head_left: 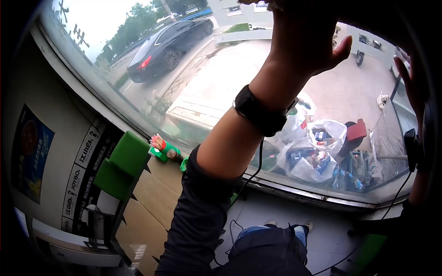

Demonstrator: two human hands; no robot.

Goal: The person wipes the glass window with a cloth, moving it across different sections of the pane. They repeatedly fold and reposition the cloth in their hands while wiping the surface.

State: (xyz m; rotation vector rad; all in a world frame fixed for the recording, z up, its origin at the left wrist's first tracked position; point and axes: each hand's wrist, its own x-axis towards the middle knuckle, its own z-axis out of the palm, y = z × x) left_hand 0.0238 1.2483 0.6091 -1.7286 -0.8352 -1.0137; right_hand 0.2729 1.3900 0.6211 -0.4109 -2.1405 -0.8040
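Observation:
My left hand [306, 39] is raised at the top centre in front of the window, with a black watch [260, 110] on its wrist. Its thumb sticks out to the right; the other fingers are dark or cut off by the top edge. Close to it, a brown, rough-edged thing [258, 2] shows at the top edge. My right hand [412, 80] is raised at the far right, mostly in shadow. One digit points up and left, and what it touches is hidden. A black device with a cable [410, 143] is at the right wrist.
Behind the window glass are white bags of bottles [313, 152], a red box [356, 130] and a dark car [170, 46]. Inside, a wooden table [149, 198] holds a green holder [159, 152] of sticks beside a green chair [120, 165]. Cables hang near my legs.

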